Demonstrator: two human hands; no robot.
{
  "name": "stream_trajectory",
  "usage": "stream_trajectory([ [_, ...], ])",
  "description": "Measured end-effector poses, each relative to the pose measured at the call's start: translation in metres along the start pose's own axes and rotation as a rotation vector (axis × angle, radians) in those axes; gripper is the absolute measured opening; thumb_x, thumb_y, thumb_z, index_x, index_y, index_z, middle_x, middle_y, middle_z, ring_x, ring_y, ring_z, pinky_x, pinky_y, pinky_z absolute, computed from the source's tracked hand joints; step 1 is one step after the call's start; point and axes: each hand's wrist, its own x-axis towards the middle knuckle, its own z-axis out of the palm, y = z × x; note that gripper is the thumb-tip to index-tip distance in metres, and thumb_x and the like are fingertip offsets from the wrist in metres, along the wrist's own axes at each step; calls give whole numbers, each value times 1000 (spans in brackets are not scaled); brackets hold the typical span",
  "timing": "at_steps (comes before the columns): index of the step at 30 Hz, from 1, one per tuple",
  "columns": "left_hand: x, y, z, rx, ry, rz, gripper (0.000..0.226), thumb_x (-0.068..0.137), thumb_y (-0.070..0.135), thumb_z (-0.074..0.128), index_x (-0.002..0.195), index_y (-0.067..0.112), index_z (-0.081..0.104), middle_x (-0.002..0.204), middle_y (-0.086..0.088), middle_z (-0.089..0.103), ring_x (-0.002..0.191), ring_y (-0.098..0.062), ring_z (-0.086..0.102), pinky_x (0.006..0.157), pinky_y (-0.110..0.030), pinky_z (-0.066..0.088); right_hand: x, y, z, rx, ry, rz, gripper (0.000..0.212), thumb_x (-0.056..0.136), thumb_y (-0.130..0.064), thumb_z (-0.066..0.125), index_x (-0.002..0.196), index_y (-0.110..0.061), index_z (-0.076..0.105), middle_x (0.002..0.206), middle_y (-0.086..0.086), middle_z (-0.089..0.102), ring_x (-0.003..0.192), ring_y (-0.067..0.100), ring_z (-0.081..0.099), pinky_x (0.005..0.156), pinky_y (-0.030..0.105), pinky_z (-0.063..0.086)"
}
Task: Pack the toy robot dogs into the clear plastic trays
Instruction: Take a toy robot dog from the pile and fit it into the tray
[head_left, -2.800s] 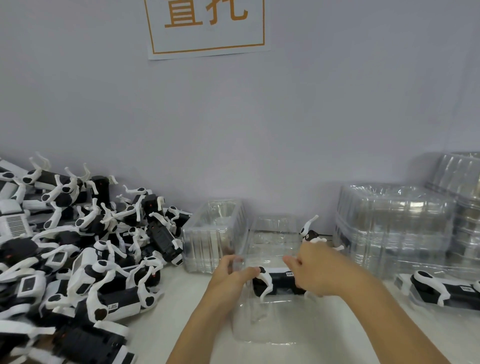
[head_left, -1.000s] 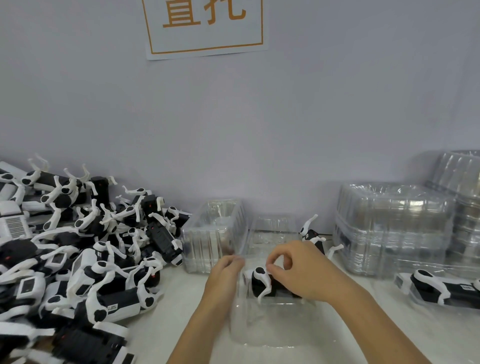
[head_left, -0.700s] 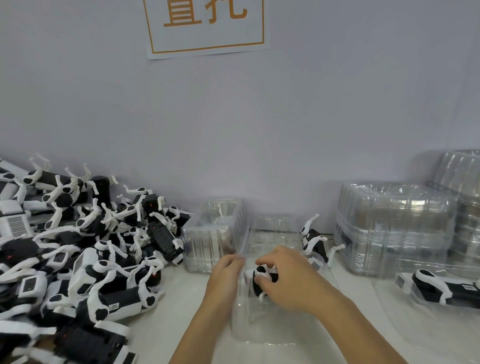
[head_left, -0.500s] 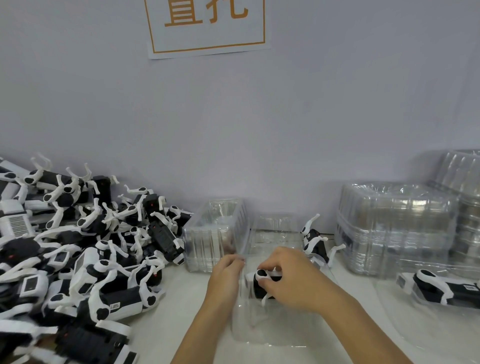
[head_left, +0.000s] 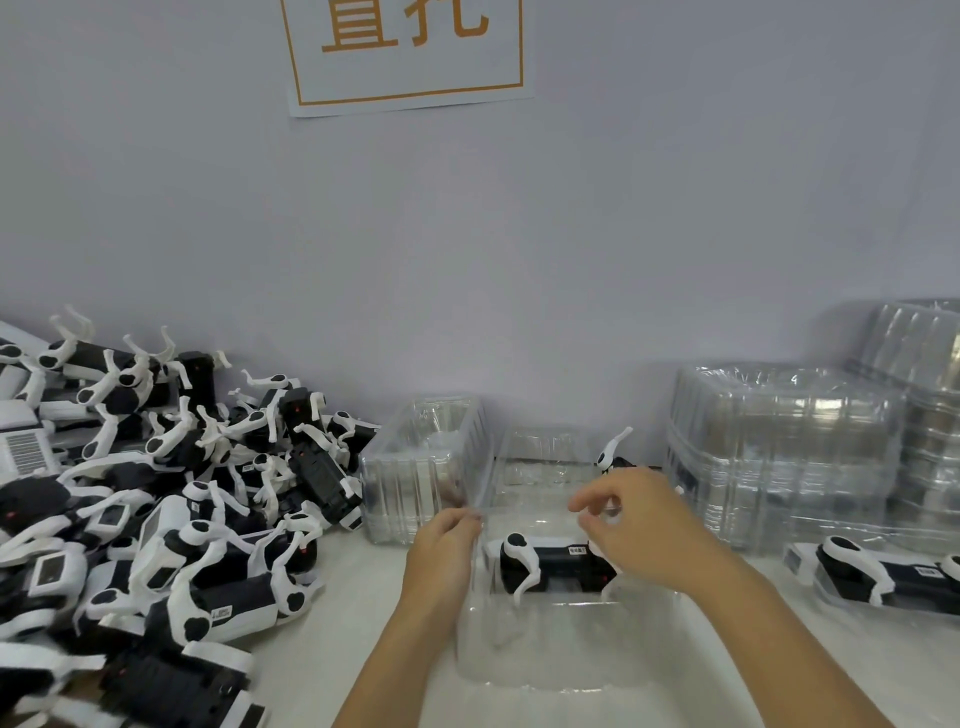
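Head view, the only one: a black-and-white toy robot dog (head_left: 553, 564) lies on its side in the far half of the clear plastic tray (head_left: 561, 660) at the front of the desk (head_left: 363, 644), one white leg pointing down toward the near half. The left hand (head_left: 447, 551) pinches the tray's left rim, fingers (head_left: 470, 517) closed on the thin plastic. The right hand (head_left: 641, 525) hovers just above the dog, fingers (head_left: 584, 501) loosely curled, holding nothing I can make out. Step in hand looks like seating the dog in the tray. To do it well: keep the left pinch steady so the flimsy tray doesn't skid or buckle, press the body down flat with the right hand, and tuck the stray leg inside the walls so nothing sticks up. Risk is a thin leg snagging on the wall. Unpacked dog pile (head_left: 156, 493) sits at left, an empty tray stack (head_left: 423, 467) just behind the left hand, taller tray stacks (head_left: 779, 457) at right, one packed dog (head_left: 878, 574) near the right edge, another dog (head_left: 610, 457) behind the right hand.
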Motion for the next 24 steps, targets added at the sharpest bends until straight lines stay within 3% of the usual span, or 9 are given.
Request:
stream_trajectory([
  [2, 0, 1, 0, 8, 10, -2, 18, 95, 18, 57, 92, 25, 73, 98, 4, 71, 98, -17, 64, 93, -36, 48, 1, 8, -8, -60, -23, 43, 17, 86, -19, 65, 77, -26, 77, 81, -9, 68, 82, 8, 60, 78, 29, 51],
  [6, 0, 1, 1, 30, 29, -4, 16, 95, 21, 57, 94, 23, 73, 99, 1, 71, 99, -21, 64, 94, -39, 49, 1, 13, -9, 12, -53, 50, 22, 85, -15, 68, 68, -23, 77, 76, -14, 68, 80, 2, 58, 69, 16, 41],
  [10, -1, 2, 3, 24, 36, -1, 16, 95, 23, 58, 90, 21, 72, 95, -4, 70, 95, -25, 64, 84, -36, 49, 0, 14, -7, 49, -72, 41, 24, 85, -16, 68, 65, -27, 77, 76, -12, 67, 82, 3, 55, 72, 19, 38],
  [16, -4, 4, 3, 46, 45, 16, 16, 97, 25, 56, 96, 23, 72, 96, 6, 69, 88, -9, 61, 69, -24, 42, -3, 12, -14, 69, -138, 59, 22, 85, -19, 71, 65, -28, 77, 83, -11, 66, 85, 5, 57, 79, 25, 46],
  [18, -5, 5, 2, 84, 30, 44, 17, 98, 26, 53, 95, 25, 70, 97, 7, 68, 83, -7, 59, 66, -22, 42, -3, 11, -14, 50, -118, 62, 21, 87, -20, 69, 71, -29, 78, 87, -12, 67, 88, 2, 56, 78, 19, 43],
  [21, -8, 10, -1, 305, 26, 126, 15, 97, 32, 52, 101, 26, 65, 103, 6, 67, 87, -8, 60, 69, -24, 44, -2, 10, -11, 10, -71, 39, 17, 91, -21, 66, 81, -28, 78, 93, -12, 68, 91, -2, 55, 74, 11, 39],
  [24, -11, 19, -4, 653, 120, 342, 26, 92, 33, 56, 117, 28, 59, 111, 11, 61, 100, -11, 58, 78, -27, 45, -1, 11, -11, 3, -56, 40, 17, 93, -19, 63, 86, -29, 76, 96, -11, 66, 94, 2, 56, 81, 19, 44],
])
